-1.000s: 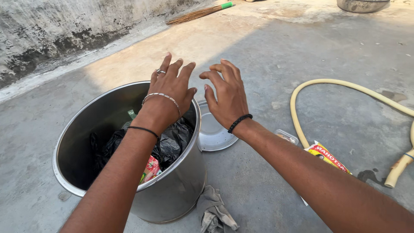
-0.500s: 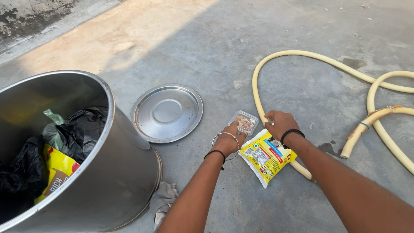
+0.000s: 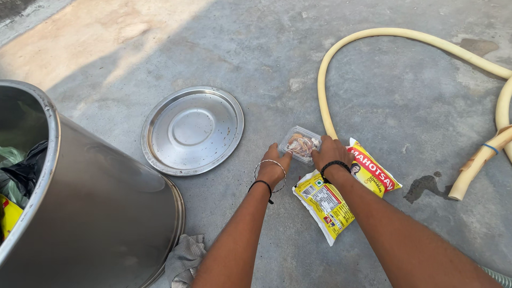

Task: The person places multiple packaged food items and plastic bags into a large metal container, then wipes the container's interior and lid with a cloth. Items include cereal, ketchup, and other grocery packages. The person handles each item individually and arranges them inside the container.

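Note:
A small clear plastic container (image 3: pixel 301 143) with brownish scraps inside lies on the concrete floor. My left hand (image 3: pixel 275 166) touches its left edge with the fingertips, and my right hand (image 3: pixel 329 152) rests against its right edge. Both hands flank the container; whether they grip it is unclear. Under my right hand and wrist lies a yellow and red plastic pouch (image 3: pixel 341 186), flat on the ground. I wear bangles and a black band on the left wrist and a black band on the right.
A large steel bin (image 3: pixel 96 213) holding black and yellow rubbish stands at the left. Its round steel lid (image 3: pixel 192 129) lies flat nearby. A cream hose (image 3: pixel 373 37) curves across the right. A grey rag (image 3: pixel 184 258) lies by the bin's base.
My hands left the bin's mouth and dropped to the floor at the right. They now sit closer together on either side of the clear container, and the view has moved nearer.

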